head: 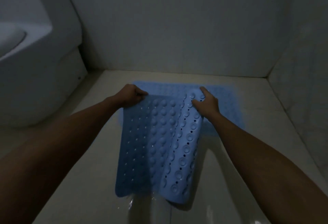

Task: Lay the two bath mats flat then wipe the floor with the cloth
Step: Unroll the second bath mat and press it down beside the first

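Rubbery blue mat [156,144], suction-cupped, curled, both hands' grip

Pale tiled floor [74,179], glossy, dim light, wet sheen near bottom centre. Blue bath mat [229,115] flat on floor close to back wall, partly covered. Second blue mat [159,145] above it, suction cups up, right side curled; lower edge near floor, contact unclear.

Bath mats, blue: 2 — upper mat [156,145], suction cups showing; lower mat [229,106] flat on floor beneath it. Hands: 2 — left hand [130,96], right hand [206,103]. Toilet [35,67]: 1. Cloth: none seen.
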